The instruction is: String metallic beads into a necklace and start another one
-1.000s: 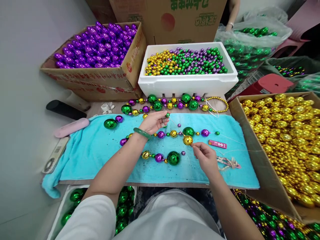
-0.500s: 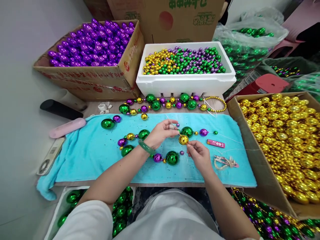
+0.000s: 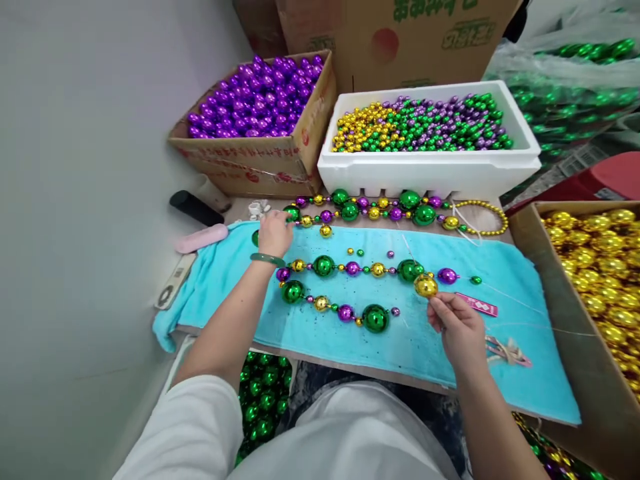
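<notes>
My right hand [image 3: 457, 323] pinches a large gold bead [image 3: 426, 285] at its lower side, and a thin clear thread rises above it. My left hand [image 3: 275, 233] reaches over the towel's far left, its fingers mostly hidden behind its back. Beside it a large green bead [image 3: 256, 238] shows in part; the purple bead seen there earlier is covered. Between the hands lies a bead strand bent in a U, with a green bead [image 3: 324, 265] in its upper row and another green bead [image 3: 375, 319] near its lower end. A purple bead [image 3: 447, 275] sits right of the gold one.
Behind the blue towel [image 3: 310, 333] lies a beaded necklace [image 3: 395, 213]. Farther back stand a carton of purple beads [image 3: 305, 143] and a white foam box [image 3: 425, 170] of small beads. At right are cutters [image 3: 507, 350], a pink packet [image 3: 477, 305] and a carton of gold beads [image 3: 565, 333].
My left hand has left the gold bead and moved to the towel's far left. My right hand still holds the gold bead. The camera view has shifted left.
</notes>
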Action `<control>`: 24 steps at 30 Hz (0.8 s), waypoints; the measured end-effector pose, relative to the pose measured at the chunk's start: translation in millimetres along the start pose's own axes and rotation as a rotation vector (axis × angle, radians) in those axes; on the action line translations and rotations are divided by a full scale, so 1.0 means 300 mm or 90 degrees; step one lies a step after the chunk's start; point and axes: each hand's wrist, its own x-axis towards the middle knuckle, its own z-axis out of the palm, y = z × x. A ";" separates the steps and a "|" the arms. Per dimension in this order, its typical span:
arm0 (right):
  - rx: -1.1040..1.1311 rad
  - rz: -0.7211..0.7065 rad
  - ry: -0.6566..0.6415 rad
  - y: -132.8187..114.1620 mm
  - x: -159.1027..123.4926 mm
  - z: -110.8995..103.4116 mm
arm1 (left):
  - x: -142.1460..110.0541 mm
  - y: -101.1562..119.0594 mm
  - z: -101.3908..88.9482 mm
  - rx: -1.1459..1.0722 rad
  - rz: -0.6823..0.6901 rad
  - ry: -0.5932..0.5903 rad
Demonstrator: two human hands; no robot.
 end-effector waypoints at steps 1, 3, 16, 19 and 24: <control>-0.002 -0.001 0.004 0.001 0.001 -0.003 | 0.019 -0.046 -0.004 0.066 -0.025 0.001; -0.007 -0.005 0.007 0.001 0.003 -0.001 | 0.046 -0.111 -0.008 0.155 -0.065 -0.026; -0.054 -0.012 -0.014 -0.039 -0.018 0.055 | 0.031 -0.091 0.010 0.046 0.026 -0.070; -0.056 -0.005 -0.012 -0.045 -0.019 0.057 | -0.040 0.001 -0.027 -0.267 0.061 -0.082; -0.037 0.017 -0.021 -0.047 -0.026 0.076 | -0.184 0.170 -0.062 -0.860 -0.085 -0.277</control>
